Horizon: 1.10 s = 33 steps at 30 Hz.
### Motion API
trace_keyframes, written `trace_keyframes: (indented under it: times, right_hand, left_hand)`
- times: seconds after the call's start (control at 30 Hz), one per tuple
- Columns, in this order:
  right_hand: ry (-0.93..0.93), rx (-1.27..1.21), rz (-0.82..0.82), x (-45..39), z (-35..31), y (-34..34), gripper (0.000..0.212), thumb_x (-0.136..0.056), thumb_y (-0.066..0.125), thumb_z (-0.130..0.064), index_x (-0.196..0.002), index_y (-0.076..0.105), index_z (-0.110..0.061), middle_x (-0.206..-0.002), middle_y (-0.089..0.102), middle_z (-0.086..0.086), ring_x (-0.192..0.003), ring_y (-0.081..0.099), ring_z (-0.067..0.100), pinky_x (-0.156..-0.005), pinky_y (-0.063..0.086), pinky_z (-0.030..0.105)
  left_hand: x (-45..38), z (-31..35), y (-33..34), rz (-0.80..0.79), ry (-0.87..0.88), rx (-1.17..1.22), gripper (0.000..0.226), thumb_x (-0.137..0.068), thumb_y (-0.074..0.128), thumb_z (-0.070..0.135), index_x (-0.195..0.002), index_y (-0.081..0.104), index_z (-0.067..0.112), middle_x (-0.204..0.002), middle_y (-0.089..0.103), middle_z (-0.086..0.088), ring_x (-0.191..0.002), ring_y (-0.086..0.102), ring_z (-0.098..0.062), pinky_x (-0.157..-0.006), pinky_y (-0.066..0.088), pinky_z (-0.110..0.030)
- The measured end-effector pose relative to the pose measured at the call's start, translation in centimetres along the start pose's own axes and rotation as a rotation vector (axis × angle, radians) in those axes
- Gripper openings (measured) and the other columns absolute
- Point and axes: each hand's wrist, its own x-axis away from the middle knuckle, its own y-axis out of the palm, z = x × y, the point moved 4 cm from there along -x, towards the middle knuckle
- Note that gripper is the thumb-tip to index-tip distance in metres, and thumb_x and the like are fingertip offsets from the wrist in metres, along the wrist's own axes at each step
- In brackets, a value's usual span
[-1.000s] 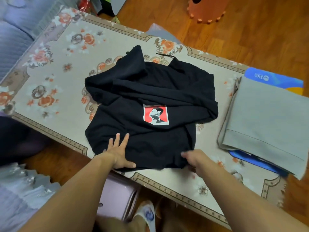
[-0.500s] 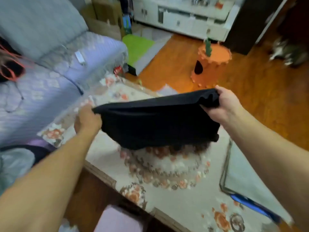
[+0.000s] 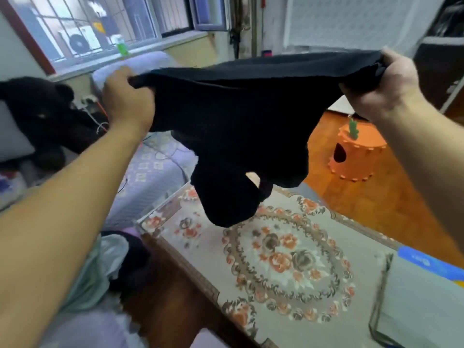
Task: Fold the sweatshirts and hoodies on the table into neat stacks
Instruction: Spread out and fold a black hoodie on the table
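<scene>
Hands gripping lifted black hoodie

window: barred, at 11 o'clock, daylight coming through
sofa: lilac cover, at 9 o'clock beside the desk
floor: orange-brown wood, at 3 o'clock
stool: orange, round, standing on the floor
desk: floral cloth, at 6 o'clock
</scene>
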Motion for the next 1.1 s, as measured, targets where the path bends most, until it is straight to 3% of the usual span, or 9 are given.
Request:
trace_keyframes:
  times: [0.17, 0.27, 0.43, 0.53, 0.63, 0.73, 0.87, 0.93, 1.1]
  right_hand:
    - [0.133, 0.11, -0.003, 2.3, 1.2, -5.9, 0.037, -0.079, 0.058, 0.003, -0.116, 0.061, 0.0, -0.122, 0.063, 0.017, -0.122, 0.063, 0.035, -0.099, 0.053, 0.049]
    - [0.215, 0.318, 0.076, 4.5, 0.9, -13.0, 0.034, -0.096, 0.051, -0.015, -0.124, 0.064, -0.001, -0.131, 0.065, 0.017, -0.119, 0.065, 0.034, -0.101, 0.053, 0.046]
    - [0.438, 0.709, 0.267, 7.7, -1.5, -27.8, 0.054, -0.085, 0.06, -0.026, -0.135, 0.06, -0.005, -0.131, 0.067, 0.014, -0.112, 0.07, 0.027, -0.086, 0.06, 0.042]
    - [0.596, 0.961, 0.385, 10.8, -3.0, -35.7, 0.021, -0.1, 0.053, -0.026, -0.11, 0.059, -0.008, -0.097, 0.068, 0.012, -0.071, 0.073, 0.022, -0.049, 0.058, 0.03]
    - [0.74, 1.218, 0.448, 13.4, -3.8, -40.0, 0.022, -0.105, 0.047, -0.014, -0.09, 0.055, 0.0, -0.088, 0.059, 0.013, -0.07, 0.061, 0.025, -0.055, 0.054, 0.038]
    - [0.806, 1.243, 0.483, 13.9, -3.0, -41.3, 0.024, -0.105, 0.047, -0.012, -0.083, 0.051, -0.001, -0.089, 0.059, 0.014, -0.076, 0.058, 0.027, -0.069, 0.052, 0.041]
    - [0.851, 1.139, 0.555, 12.4, 0.0, -39.9, 0.019, -0.104, 0.051, -0.016, -0.094, 0.055, -0.001, -0.099, 0.062, 0.016, -0.08, 0.06, 0.029, -0.064, 0.055, 0.042]
    - [0.875, 1.07, 0.553, 11.7, 1.9, -37.3, 0.021, -0.105, 0.052, -0.018, -0.093, 0.055, 0.0, -0.092, 0.061, 0.013, -0.077, 0.06, 0.026, -0.051, 0.057, 0.041]
    - [0.779, 0.834, 0.411, 7.5, 5.3, -26.3, 0.024, -0.103, 0.056, -0.023, -0.086, 0.055, -0.006, -0.092, 0.059, 0.01, -0.079, 0.057, 0.025, -0.078, 0.055, 0.04]
  left_hand:
    - [12.5, -3.5, -2.1, -0.167, 0.083, -0.029, 0.014, -0.073, 0.06, 0.012, -0.067, 0.048, 0.007, -0.062, 0.046, -0.015, -0.062, 0.041, -0.028, -0.056, 0.032, -0.042]
    - [23.2, -3.6, -2.3, -0.302, 0.03, -0.064, 0.017, -0.071, 0.059, 0.018, -0.063, 0.046, 0.01, -0.056, 0.043, -0.013, -0.057, 0.041, -0.029, -0.055, 0.027, -0.042]
    - [41.2, -1.6, -0.2, -0.731, -0.107, -0.123, 0.007, -0.07, 0.06, 0.023, -0.068, 0.054, 0.022, -0.058, 0.055, -0.001, -0.056, 0.054, -0.025, -0.051, 0.04, -0.038]
    - [49.9, 0.0, 2.2, -1.072, -0.22, -0.211, 0.011, -0.075, 0.06, 0.031, -0.082, 0.059, 0.022, -0.067, 0.061, 0.002, -0.063, 0.059, -0.023, -0.058, 0.049, -0.039]
    - [55.8, 1.6, 3.8, -1.266, -0.247, -0.297, 0.014, -0.084, 0.062, 0.022, -0.081, 0.049, 0.024, -0.072, 0.059, 0.001, -0.067, 0.059, -0.022, -0.059, 0.045, -0.037]
    - [58.3, 1.7, 4.7, -1.25, -0.349, -0.263, 0.025, -0.083, 0.063, 0.015, -0.076, 0.042, 0.026, -0.067, 0.055, 0.003, -0.066, 0.058, -0.02, -0.061, 0.044, -0.036]
    - [56.8, -2.1, 5.8, -1.177, -0.541, -0.251, 0.022, -0.083, 0.063, 0.008, -0.076, 0.047, 0.021, -0.069, 0.057, 0.002, -0.067, 0.056, -0.019, -0.057, 0.04, -0.031]
    - [55.3, -4.7, 5.7, -1.047, -0.658, -0.297, 0.015, -0.083, 0.064, 0.01, -0.079, 0.053, 0.018, -0.076, 0.061, -0.002, -0.077, 0.06, -0.026, -0.062, 0.041, -0.035]
    - [45.5, -7.2, 4.5, -0.591, -0.772, -0.354, 0.011, -0.091, 0.064, 0.015, -0.08, 0.067, 0.016, -0.083, 0.068, -0.013, -0.091, 0.065, -0.041, -0.07, 0.044, -0.037]
